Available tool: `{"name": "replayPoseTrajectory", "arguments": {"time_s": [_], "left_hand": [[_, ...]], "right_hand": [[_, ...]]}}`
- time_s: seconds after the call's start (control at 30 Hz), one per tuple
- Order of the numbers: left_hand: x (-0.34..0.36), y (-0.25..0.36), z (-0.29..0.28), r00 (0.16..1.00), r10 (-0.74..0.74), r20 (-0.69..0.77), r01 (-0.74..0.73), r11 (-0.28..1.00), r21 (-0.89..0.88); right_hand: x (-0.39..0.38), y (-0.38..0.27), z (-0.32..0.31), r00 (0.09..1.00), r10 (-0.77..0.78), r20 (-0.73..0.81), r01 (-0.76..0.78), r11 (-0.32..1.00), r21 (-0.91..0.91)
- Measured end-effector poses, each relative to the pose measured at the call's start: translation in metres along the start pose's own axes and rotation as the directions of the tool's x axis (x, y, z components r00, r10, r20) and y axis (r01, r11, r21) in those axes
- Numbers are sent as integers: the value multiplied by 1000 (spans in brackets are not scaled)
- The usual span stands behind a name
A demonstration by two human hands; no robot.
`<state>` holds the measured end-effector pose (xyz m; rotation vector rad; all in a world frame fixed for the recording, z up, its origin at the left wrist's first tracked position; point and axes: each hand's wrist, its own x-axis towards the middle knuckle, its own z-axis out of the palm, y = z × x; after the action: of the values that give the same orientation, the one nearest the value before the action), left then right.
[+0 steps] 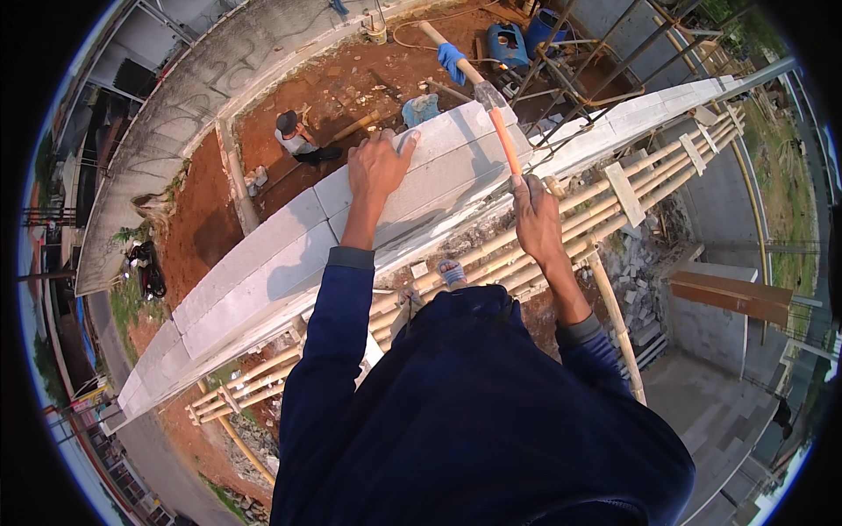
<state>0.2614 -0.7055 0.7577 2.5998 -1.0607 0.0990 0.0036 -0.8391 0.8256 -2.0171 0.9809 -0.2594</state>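
In the head view we look down on a pale block wall (289,241) that bends across the picture from lower left to upper right. We see the left hand (377,168) at the wall's top edge, left of the right end of its highest row, with the fingers reaching over the edge and the thumb spread apart; it is partly open and, as far as we can tell, grips no loose thing. We find the right hand (537,219) closed around the lower end of a tool (505,145) with an orange handle, which slants up across the wall's face near the right end of that row. We see its grey far end near the top edge, though we cannot make out its exact shape. On the near side of the wall we have bamboo poles (583,213) running along its lower edge, and a sandalled foot (452,272) shows among them. Beyond the top edge, we see another person (291,133) in a dark cap low on the red soil (195,219), well apart from both hands. Past the right end of the row we notice a blue container (508,46) beside a blue barrel (545,30).
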Motion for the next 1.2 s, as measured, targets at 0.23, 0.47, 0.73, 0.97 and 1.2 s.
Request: {"name": "replayPoseTrajectory", "arguments": {"time_s": [0.23,0.47,0.73,0.97,1.2], "left_hand": [[1,1,-6,998,-44,51,48,995,-84],[-18,-82,-37,997,-11,70,39,911,-410],[-77,-146,-83,903,-90,421,139,987,-86],[-77,-153,-75,904,-101,416,203,956,-210],[-77,-153,-70,911,-108,398,204,957,-208]], "right_hand": [[12,37,37,993,-80,92,72,994,85],[-5,24,52,989,23,147,-68,948,310],[-73,-5,84,902,-202,382,-19,865,502],[-107,-29,83,830,-138,541,-51,946,319],[-103,-11,115,848,-107,520,-8,977,214]]}}
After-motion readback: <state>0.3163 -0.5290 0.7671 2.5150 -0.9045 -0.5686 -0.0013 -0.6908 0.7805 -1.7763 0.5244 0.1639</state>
